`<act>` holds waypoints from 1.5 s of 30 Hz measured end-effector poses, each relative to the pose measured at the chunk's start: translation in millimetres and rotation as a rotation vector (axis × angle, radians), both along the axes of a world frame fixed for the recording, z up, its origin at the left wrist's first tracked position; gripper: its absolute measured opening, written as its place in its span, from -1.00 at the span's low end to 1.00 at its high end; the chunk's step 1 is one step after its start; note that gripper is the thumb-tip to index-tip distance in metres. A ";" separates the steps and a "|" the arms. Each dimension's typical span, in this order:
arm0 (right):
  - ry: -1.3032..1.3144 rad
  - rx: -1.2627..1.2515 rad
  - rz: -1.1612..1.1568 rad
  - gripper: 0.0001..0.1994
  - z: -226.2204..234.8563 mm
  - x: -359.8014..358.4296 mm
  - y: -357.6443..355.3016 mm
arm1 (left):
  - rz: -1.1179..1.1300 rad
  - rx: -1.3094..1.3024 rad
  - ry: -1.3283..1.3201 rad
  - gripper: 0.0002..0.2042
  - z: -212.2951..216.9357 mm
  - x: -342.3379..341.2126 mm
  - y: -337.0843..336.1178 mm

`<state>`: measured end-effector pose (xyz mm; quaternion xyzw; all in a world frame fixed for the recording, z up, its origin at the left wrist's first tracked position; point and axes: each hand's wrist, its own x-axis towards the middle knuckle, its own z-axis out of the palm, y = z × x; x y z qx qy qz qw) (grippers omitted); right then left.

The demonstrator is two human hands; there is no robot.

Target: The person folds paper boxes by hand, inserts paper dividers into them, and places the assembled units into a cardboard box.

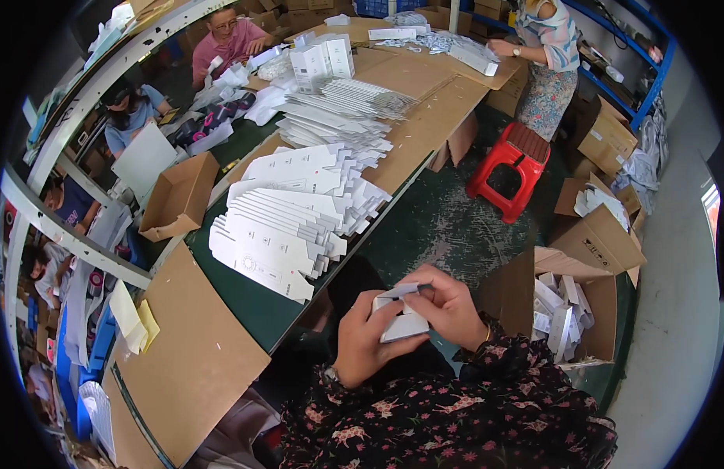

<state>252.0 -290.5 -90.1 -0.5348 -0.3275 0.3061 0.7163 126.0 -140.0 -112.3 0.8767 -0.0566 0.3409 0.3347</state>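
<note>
- Nearest, the left hand (pixel 367 338) cups the underside of a small white carton (pixel 403 313), fingers curled round it, just off the near edge of the worktop (pixel 252 309).
- The right hand (pixel 448 303) grips the same carton from the right and top, thumb pressing on its upper flap; both hands are closed on it, over the person's lap.
- To the right, on the floor, an open cardboard box (pixel 588 313) holds folded white cartons lying loosely inside.
- Just left of the hands, a fanned stack of flat white carton blanks (pixel 272 238) lies on the green worktop, with a brown cardboard sheet (pixel 186 352) nearer and to the left.
- Farther along, more blanks (pixel 338 117) are spread in rows, and an empty brown tray box (pixel 178 199) sits at the left.
- A red plastic stool (pixel 509 168) stands on the floor right of the worktop.
- At the far end, a standing person (pixel 545 55) in patterned clothes works at the worktop, and a seated person (pixel 225 39) is at the far left.
</note>
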 end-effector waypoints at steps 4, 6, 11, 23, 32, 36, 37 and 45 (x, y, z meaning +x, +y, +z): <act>-0.414 0.001 0.086 -0.78 5.3 9.4 -6.4 | -0.058 -0.239 0.060 -0.07 -5.3 -8.2 6.3; -0.481 0.089 0.158 -0.75 6.8 13.2 -10.2 | -0.083 -0.250 0.030 -0.04 -10.9 -7.9 5.1; -0.318 -0.123 0.256 -0.70 4.1 16.5 -16.8 | -0.139 -0.198 0.045 0.15 -5.7 -15.2 4.3; -0.179 -0.306 0.254 -0.66 5.0 15.1 -14.0 | -0.115 -0.238 0.030 0.05 -23.3 -4.3 8.4; -0.511 -0.358 0.086 -0.71 -1.2 9.1 -6.7 | 0.001 -0.065 0.092 0.20 -21.3 -5.9 7.8; -0.527 -0.365 0.060 -0.71 -6.2 9.3 -4.4 | -0.012 -0.070 0.085 0.11 -22.6 -5.4 7.9; -0.531 -0.369 0.051 -0.72 -6.8 9.5 -4.3 | -0.011 -0.071 0.087 0.11 -22.8 -4.6 8.0; -0.598 -0.381 0.024 -0.78 -6.6 14.2 -0.1 | -0.019 -0.070 0.095 0.15 -25.4 1.5 10.6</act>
